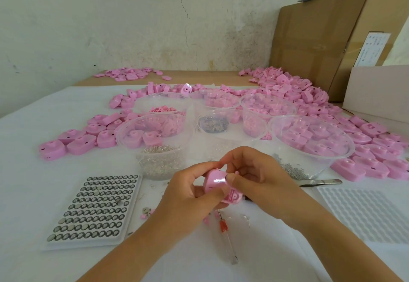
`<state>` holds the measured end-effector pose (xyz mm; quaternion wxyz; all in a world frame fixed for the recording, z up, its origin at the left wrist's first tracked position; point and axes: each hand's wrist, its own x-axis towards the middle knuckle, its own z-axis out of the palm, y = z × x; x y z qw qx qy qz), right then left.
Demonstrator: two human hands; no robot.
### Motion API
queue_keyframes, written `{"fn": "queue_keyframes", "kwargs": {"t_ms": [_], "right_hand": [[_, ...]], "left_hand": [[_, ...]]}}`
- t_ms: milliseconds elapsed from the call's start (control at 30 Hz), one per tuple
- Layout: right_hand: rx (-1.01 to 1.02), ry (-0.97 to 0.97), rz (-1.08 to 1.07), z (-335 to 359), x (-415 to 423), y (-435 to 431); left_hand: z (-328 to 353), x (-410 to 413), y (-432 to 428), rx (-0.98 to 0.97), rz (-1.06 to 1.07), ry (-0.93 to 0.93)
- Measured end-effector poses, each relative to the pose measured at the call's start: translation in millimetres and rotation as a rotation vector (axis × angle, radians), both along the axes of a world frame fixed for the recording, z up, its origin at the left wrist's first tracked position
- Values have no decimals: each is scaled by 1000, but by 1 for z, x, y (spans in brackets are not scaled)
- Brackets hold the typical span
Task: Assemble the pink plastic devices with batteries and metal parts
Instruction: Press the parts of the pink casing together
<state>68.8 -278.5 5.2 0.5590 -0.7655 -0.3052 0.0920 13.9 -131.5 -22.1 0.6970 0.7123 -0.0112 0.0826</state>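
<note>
Left hand: your left hand (190, 191) grips the pink device (215, 182) from the left, with the fingers curled round it.
Right hand: your right hand (254, 175) pinches the same device at its top and right edge, with the thumb pressed on the glossy shell.
Device position: you hold it above the table (66, 171), near centre. Your fingers hide most of it, and a pink underside part (232, 197) shows below.
Near left: the battery tray (95, 208) lies flat, with button cells in rows.
Just beyond your hands: a clear bowl of metal pins (159, 164).
Far centre: more clear bowls, one holding dark small parts (213, 123).
Right: a large bowl of pink shells (309, 140) stands with loose metal bits (290, 167) at its near side.
Under your wrists: the screwdriver (223, 226) lies pointing towards you, with its far end covered by your hands.
Near right: the tweezers (321, 182) lie partly behind your right hand, beside a white embossed sheet (367, 215).
Surroundings: piles of pink housings lie left (77, 142) and right (376, 149). Cardboard boxes (321, 38) stand far right.
</note>
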Motion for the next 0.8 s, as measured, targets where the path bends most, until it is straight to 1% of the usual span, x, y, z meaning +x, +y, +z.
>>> {"fn": "queue_keyframes", "kwargs": {"t_ms": [100,267,333,400,433,533,600,633,733,800], "right_hand": [[-5,-23,7,4,1,-2],[7,-64,-50,0,0,1],[37,-34,-37,0,0,2],[77,50,5,4,2,-2],[53,59,12,6,3,-5],[-141,-70,-59,10,11,-18],[-176,-83,-91,12,17,-29],[-229,-83,-75,14,19,-33],[-476,-81,53,12,20,-36],[-549,-61,102,8,18,-32]], "left_hand": [[3,1,2,-10,9,-42],[3,1,3,29,-24,-45],[5,2,5,2,-4,-46],[4,4,9,-27,39,-33],[4,4,10,-44,63,-26],[3,3,10,-11,102,-2],[3,3,10,0,144,5],[4,3,10,-15,167,3],[7,3,13,-69,170,1],[8,3,11,-84,152,16]]}}
